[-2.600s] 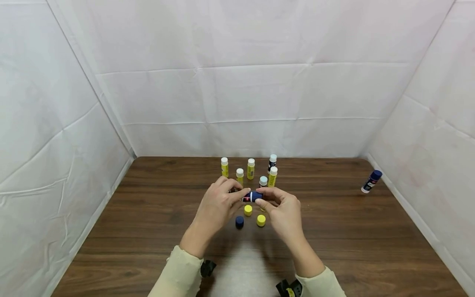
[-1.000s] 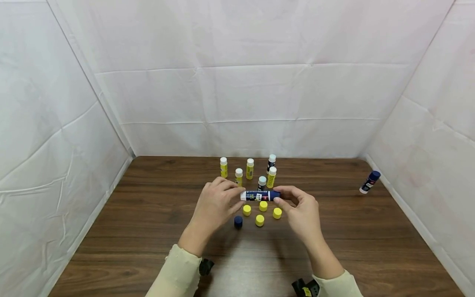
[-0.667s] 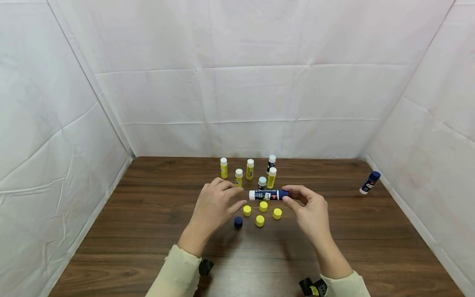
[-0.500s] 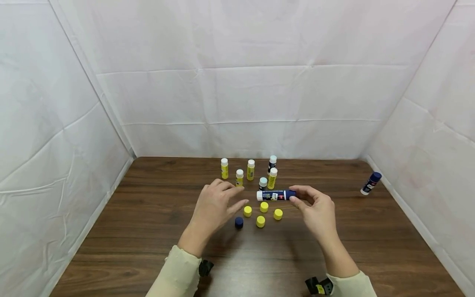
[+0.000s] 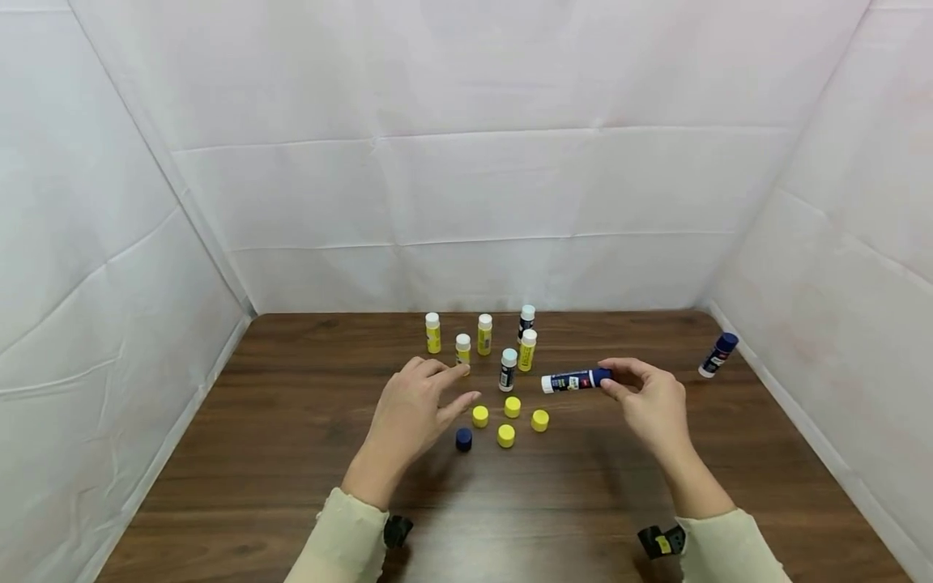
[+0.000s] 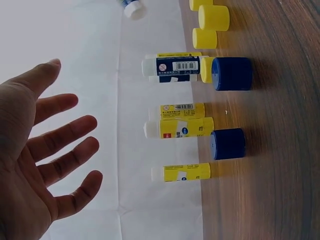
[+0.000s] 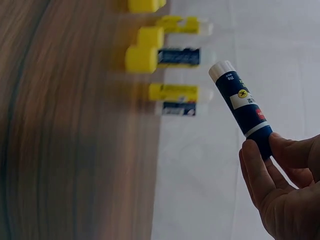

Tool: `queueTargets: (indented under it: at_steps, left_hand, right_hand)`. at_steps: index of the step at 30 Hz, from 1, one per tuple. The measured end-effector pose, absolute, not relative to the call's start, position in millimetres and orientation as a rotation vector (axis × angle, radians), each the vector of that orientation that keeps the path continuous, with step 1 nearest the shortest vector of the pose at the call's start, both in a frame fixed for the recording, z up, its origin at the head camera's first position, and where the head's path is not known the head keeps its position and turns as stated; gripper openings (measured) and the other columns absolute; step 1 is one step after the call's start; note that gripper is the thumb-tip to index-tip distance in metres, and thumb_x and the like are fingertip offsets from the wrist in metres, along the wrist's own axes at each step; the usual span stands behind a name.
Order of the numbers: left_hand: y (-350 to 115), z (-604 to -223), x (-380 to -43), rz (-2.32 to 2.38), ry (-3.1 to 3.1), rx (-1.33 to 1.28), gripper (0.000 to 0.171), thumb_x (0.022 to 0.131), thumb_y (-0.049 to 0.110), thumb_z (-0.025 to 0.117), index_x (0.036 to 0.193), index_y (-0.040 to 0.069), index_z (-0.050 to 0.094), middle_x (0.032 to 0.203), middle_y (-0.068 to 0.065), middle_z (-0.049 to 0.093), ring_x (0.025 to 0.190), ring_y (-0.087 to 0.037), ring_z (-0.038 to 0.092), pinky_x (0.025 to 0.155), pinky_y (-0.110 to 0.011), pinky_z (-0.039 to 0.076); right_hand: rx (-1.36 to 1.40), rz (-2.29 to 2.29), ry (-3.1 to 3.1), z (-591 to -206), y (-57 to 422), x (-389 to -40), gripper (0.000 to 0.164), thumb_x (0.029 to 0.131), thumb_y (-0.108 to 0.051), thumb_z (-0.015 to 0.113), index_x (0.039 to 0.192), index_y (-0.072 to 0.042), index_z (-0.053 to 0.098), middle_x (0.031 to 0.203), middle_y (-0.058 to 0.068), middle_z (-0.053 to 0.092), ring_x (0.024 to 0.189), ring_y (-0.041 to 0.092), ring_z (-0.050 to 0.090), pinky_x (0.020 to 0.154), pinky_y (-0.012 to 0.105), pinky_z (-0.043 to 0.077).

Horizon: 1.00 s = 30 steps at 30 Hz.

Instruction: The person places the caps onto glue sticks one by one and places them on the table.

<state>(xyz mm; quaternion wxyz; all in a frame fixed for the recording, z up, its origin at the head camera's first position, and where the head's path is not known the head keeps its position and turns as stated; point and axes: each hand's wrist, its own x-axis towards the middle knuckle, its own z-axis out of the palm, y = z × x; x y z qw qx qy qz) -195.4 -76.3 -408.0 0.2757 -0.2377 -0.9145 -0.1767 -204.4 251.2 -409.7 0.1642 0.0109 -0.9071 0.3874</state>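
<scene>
A navy glue stick with a white end (image 5: 572, 380) lies roughly level in the air, its blue cap pinched between thumb and fingers of my right hand (image 5: 652, 401). The right wrist view shows the same glue stick (image 7: 242, 100) tilted, white end away from the hand. My left hand (image 5: 415, 413) holds nothing; its fingers are spread and loosely bent, above the table to the left. Beyond it stand uncapped-looking yellow glue sticks with white tops (image 5: 462, 350). A navy one (image 5: 508, 371) stands upright near the middle. Several yellow caps (image 5: 506, 436) and a blue cap (image 5: 463, 440) sit in front.
A capped navy glue stick (image 5: 717, 355) stands by itself at the far right, near the white cloth wall (image 5: 838, 267). Two blue caps show in the left wrist view, one of them lower (image 6: 228, 144). The wooden table (image 5: 291, 453) is bounded by cloth on three sides.
My left hand has let go of the navy glue stick. My right hand has carried it off to the right, uncovering the standing navy stick and more yellow caps.
</scene>
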Motion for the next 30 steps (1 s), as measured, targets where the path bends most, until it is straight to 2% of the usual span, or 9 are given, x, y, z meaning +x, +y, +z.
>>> queueTargets:
  at_steps: [4, 8, 12, 19, 26, 30]
  left_hand:
    - [-80.1, -407.7, -192.6, -0.490, -2.512, -0.607, 0.038, 0.093, 0.044, 0.073, 0.122, 0.019, 0.076, 0.104, -0.002, 0.074, 0.098, -0.022, 0.065, 0.083, -0.037, 0.058]
    - [-81.4, -408.0, -191.4, -0.499, -2.545, -0.582, 0.039, 0.095, 0.043, 0.071, 0.125, 0.017, 0.074, 0.109, -0.004, 0.073, 0.099, -0.022, 0.065, 0.084, -0.038, 0.058]
    - [-81.1, -409.3, -191.6, -0.507, -2.563, -0.579, 0.042, 0.095, 0.044, 0.071, 0.127, 0.017, 0.073, 0.112, -0.005, 0.072, 0.097, -0.022, 0.065, 0.081, -0.038, 0.058]
    - [-80.3, -410.5, -191.4, -0.510, -2.582, -0.571, 0.044, 0.095, 0.045, 0.070, 0.128, 0.017, 0.072, 0.112, -0.005, 0.071, 0.094, -0.021, 0.065, 0.080, -0.037, 0.058]
    - [-81.6, -410.7, -188.7, -0.511, -2.607, -0.562, 0.050, 0.096, 0.051, 0.065, 0.131, 0.017, 0.070, 0.113, -0.004, 0.070, 0.093, -0.019, 0.065, 0.078, -0.036, 0.058]
    - [-82.0, -410.2, -187.9, -0.503, -2.616, -0.548, 0.051, 0.097, 0.053, 0.063, 0.133, 0.018, 0.069, 0.113, -0.004, 0.070, 0.097, -0.020, 0.066, 0.082, -0.037, 0.058]
  right_hand:
    - [0.035, 1.023, -2.639, -414.9, 264.7, -212.8, 0.022, 0.096, -0.016, 0.073, 0.118, -0.014, 0.075, 0.111, 0.014, 0.075, 0.096, 0.031, 0.073, 0.067, 0.033, 0.057]
    - [0.039, 0.906, -2.687, -418.5, 285.2, -221.8, 0.023, 0.096, -0.018, 0.072, 0.119, -0.012, 0.075, 0.109, 0.016, 0.075, 0.085, 0.028, 0.072, 0.064, 0.034, 0.052]
    - [0.051, 0.772, -2.703, -417.7, 307.1, -230.7, 0.022, 0.096, -0.015, 0.072, 0.117, -0.009, 0.075, 0.104, 0.017, 0.076, 0.073, 0.023, 0.067, 0.066, 0.037, 0.045]
    - [0.068, 0.654, -2.791, -416.7, 336.5, -248.5, 0.023, 0.097, -0.011, 0.069, 0.119, -0.006, 0.073, 0.104, 0.021, 0.075, 0.075, 0.028, 0.060, 0.063, 0.035, 0.041]
    - [0.115, 0.545, -2.839, -418.1, 357.7, -259.8, 0.022, 0.097, -0.007, 0.066, 0.117, -0.001, 0.072, 0.101, 0.026, 0.073, 0.079, 0.034, 0.062, 0.062, 0.041, 0.047]
    - [0.126, 0.491, -2.835, -415.6, 369.1, -267.9, 0.020, 0.095, -0.005, 0.066, 0.113, 0.001, 0.073, 0.099, 0.026, 0.072, 0.078, 0.037, 0.063, 0.060, 0.043, 0.048]
